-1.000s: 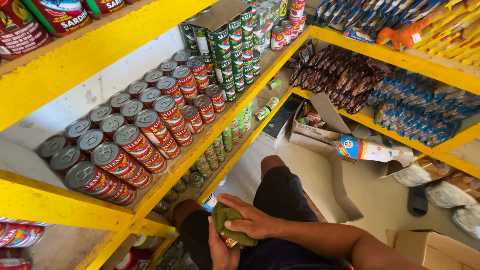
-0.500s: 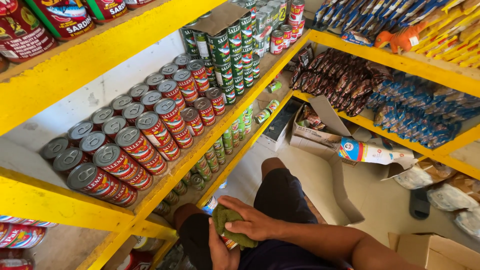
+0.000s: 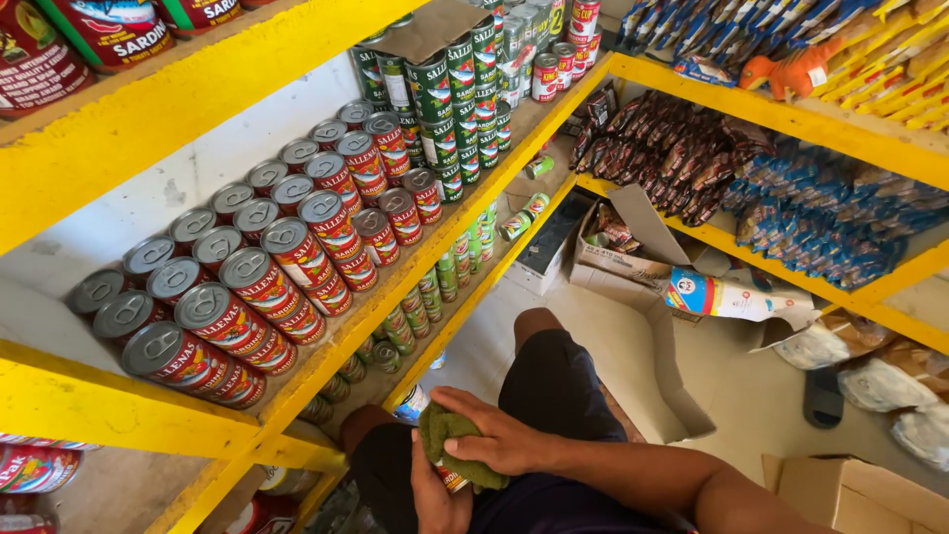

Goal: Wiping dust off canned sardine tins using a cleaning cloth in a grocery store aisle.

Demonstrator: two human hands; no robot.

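At the near edge, low in the view, the right hand (image 3: 504,440) lies palm-down over a dark green cloth (image 3: 447,435), its fingers clenched on the fabric and pressing it against a can (image 3: 450,479) held beneath. Only a sliver of that can's red-and-white label shows, just under the cloth's lower edge. The left hand (image 3: 435,499) comes up from below, its fingers curled around the can's near side, directly beneath the cloth; it grasps the can. Both hands sit above the person's lap, over dark shorts (image 3: 559,391).

To the left, a yellow shelf (image 3: 138,129) carries rows of red-labelled tins (image 3: 297,252) lying on their sides with pull-tab tops facing out. Farther along stand green-labelled tins (image 3: 450,94), some under a cardboard sheet. On the right, another yellow shelf (image 3: 791,114) holds dark brown sachets (image 3: 672,158) and blue packets (image 3: 830,213). An open cardboard box (image 3: 633,247) rests on the floor beyond the knee.
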